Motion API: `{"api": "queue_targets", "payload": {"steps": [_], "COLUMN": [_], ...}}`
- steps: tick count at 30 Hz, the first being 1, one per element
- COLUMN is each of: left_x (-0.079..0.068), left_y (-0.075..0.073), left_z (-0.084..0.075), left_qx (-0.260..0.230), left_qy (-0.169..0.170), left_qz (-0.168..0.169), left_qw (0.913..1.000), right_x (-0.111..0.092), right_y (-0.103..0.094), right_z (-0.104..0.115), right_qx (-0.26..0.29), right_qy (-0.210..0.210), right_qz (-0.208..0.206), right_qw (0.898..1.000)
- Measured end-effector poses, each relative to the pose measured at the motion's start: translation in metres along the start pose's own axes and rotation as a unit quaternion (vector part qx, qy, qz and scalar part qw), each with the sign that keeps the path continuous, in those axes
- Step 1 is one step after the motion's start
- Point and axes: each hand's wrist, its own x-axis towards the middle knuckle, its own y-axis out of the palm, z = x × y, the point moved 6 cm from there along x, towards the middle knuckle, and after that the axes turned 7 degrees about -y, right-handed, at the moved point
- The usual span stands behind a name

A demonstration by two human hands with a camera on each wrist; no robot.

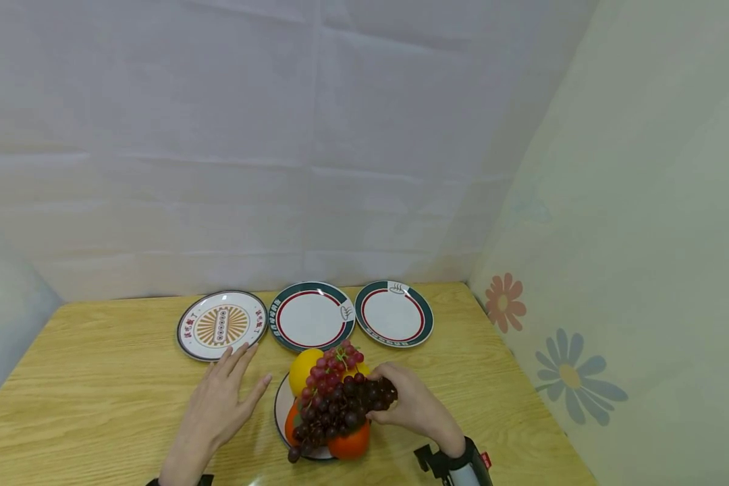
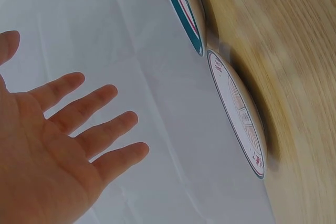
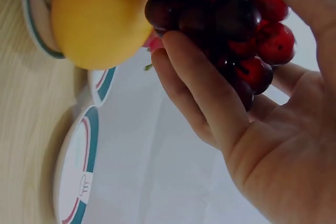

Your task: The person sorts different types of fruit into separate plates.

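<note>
My right hand (image 1: 410, 401) grips one end of a bunch of dark grapes (image 1: 334, 410) that lies over the fruit at the front. In the right wrist view the fingers curl around the dark grapes (image 3: 215, 11). Beneath and behind them are a bunch of red grapes (image 1: 325, 373), a yellow fruit (image 1: 304, 371) and orange fruits (image 1: 350, 442), heaped on a plate (image 1: 282, 405) that is mostly hidden. My left hand (image 1: 219, 398), fingers spread and holding nothing, hovers left of the heap; the left wrist view shows its palm (image 2: 47, 166).
Along the back of the wooden table (image 1: 109, 378) stand three plates in a row: a sunburst-patterned plate (image 1: 221, 325) at left, then a green-rimmed plate (image 1: 312, 316) and another green-rimmed plate (image 1: 393, 314). A white cloth (image 1: 249, 169) hangs behind; a flower-painted wall (image 1: 644, 304) borders the right.
</note>
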Motion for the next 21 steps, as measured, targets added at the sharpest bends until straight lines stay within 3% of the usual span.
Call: {"api": "queue_targets", "payload": {"steps": [12,16,21], "left_x": [-0.004,-0.006,-0.012], "left_y": [-0.005,-0.007,-0.007], "left_z": [-0.012,-0.025,-0.044], "left_qx": [-0.026,-0.034,-0.06], "left_qy": [0.013,0.035,0.079], "left_qz": [0.001,0.005,0.016], "left_qw": [0.9996,0.9988,0.995], "right_x": [0.007,0.013,0.022], "right_y": [-0.021,-0.021,-0.016], "right_z": [0.042,0.053,0.064], "right_qx": [0.009,0.03,0.078], "right_qy": [-0.086,-0.096,-0.14], "right_qz": [-0.076,-0.111,-0.162], "right_qw": [0.993,0.989,0.974]}}
